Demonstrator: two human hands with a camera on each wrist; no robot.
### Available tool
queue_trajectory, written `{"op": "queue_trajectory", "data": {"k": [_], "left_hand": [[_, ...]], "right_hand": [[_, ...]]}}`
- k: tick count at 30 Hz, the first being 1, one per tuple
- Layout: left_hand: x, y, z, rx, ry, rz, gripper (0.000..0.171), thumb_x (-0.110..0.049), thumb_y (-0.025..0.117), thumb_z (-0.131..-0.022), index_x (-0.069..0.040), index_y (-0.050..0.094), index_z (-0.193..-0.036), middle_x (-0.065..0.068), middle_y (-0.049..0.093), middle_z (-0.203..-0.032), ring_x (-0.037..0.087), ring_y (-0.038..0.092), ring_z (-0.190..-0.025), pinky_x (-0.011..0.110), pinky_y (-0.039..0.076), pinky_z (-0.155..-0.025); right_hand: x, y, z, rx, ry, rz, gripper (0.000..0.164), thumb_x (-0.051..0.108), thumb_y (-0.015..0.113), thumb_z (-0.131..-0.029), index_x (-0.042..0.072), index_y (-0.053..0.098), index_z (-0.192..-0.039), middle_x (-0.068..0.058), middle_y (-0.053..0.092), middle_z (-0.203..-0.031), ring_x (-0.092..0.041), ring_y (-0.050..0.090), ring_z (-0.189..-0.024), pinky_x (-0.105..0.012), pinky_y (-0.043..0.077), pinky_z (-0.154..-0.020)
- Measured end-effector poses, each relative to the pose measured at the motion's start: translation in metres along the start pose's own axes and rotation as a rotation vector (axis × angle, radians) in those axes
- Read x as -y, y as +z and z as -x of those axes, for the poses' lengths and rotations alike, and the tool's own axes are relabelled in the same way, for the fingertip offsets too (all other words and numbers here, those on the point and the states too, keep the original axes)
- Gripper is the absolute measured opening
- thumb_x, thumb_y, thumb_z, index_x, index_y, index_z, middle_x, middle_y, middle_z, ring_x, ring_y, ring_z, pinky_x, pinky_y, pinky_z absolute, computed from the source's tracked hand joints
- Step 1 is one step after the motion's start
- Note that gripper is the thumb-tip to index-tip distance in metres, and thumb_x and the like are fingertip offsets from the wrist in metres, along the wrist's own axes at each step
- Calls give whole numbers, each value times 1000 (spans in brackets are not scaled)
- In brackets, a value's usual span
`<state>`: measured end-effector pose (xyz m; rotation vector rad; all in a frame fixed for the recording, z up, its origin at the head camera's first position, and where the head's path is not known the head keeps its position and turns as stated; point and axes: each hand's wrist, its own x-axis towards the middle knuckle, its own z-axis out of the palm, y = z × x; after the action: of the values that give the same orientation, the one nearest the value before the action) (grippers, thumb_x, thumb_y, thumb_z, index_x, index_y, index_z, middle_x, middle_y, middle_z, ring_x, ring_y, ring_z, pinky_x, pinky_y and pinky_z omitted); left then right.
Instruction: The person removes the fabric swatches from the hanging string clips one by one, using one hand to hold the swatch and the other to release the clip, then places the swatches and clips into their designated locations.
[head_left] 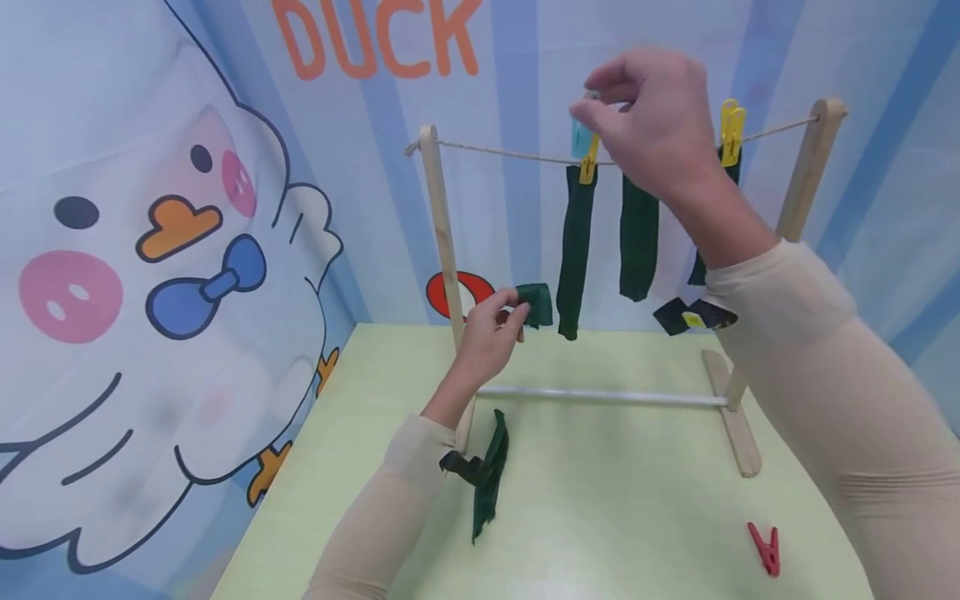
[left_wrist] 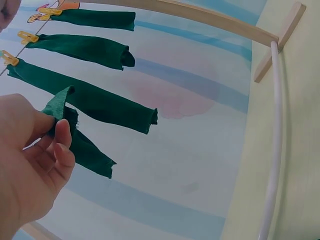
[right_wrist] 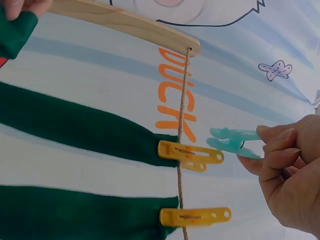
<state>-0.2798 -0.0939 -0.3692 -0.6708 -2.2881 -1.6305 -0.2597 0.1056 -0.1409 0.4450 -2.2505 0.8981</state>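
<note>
Green cloth strip (head_left: 536,304) is pinched between the thumb and fingers of the left hand (head_left: 487,337), just beside the strips (head_left: 576,250) hanging on the rope (right_wrist: 184,95). Right hand (head_left: 660,117)'s got a turquoise clothespin (right_wrist: 232,140) pinched by its handles, near the yellow clips (right_wrist: 190,152) but off the rope. Honestly can't tell how the held cloth's folded. Red clothespin (head_left: 767,552)'s on the table (head_left: 615,500).
</note>
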Motion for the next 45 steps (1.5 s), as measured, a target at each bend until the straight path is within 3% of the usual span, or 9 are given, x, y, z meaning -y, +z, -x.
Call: {"op": "queue_trajectory", "data": {"k": [6,10,13,19,26,31,39,45], "left_hand": [[-2,-3,4,-7,-6,18,10,-11,58,-102,-3,62,-107,11,58,-90,22,58,-66,29,52,-69],[-1,-6,9,-14,-25,12,10,-11,58,-102,-3,62,-107,12,59,-89,22,59,-66,29,52,-69],[0,-7,11,-16,-24,9,11,-11,58,-102,-3,62,-108,11,59,-90,22,59,-66,30,52,-69],[-4,-9,16,-3,-11,13,11,-11,58,-103,-2,62,-107,12,59,-89,25,59,-66,32,53,-68],[7,-9,26,21,-27,-2,11,-12,59,-102,-3,63,-108,14,61,-89,26,59,-64,28,52,-64],[9,-5,30,24,-47,-20,12,-12,58,-102,-3,63,-109,10,61,-90,27,59,-66,27,52,-66],[8,2,39,48,-78,-16,12,-12,59,-102,-4,62,-110,19,62,-92,32,61,-70,29,51,-67],[12,7,43,32,-44,-33,10,-12,60,-102,-5,64,-108,8,62,-84,32,62,-67,27,49,-61]], "right_hand": [[-5,-13,25,-13,-62,63,36,33,66,-97,5,72,-119,-10,72,-117,-21,65,-89,-15,44,-71],[-8,-17,38,-7,-80,83,33,32,66,-97,5,75,-114,-11,74,-100,-17,56,-73,-18,39,-60],[-12,-19,47,-17,-77,82,30,31,66,-97,6,77,-111,-11,73,-94,-17,50,-66,-21,37,-56],[-30,-25,63,-16,-57,65,27,30,69,-96,8,78,-108,-10,74,-96,-12,49,-61,-17,37,-53],[-55,-31,84,21,-26,69,23,27,73,-93,8,80,-102,-7,66,-70,-11,47,-54,-21,34,-47],[-67,-30,96,58,11,82,21,27,74,-92,9,80,-102,-5,67,-72,-14,48,-55,-24,34,-46],[-82,-28,118,79,42,65,18,23,76,-90,9,80,-101,-8,73,-80,-5,53,-57,-20,40,-48],[-93,-32,133,102,86,44,17,20,76,-91,7,79,-101,-11,74,-87,-6,55,-59,-18,42,-50]]}}
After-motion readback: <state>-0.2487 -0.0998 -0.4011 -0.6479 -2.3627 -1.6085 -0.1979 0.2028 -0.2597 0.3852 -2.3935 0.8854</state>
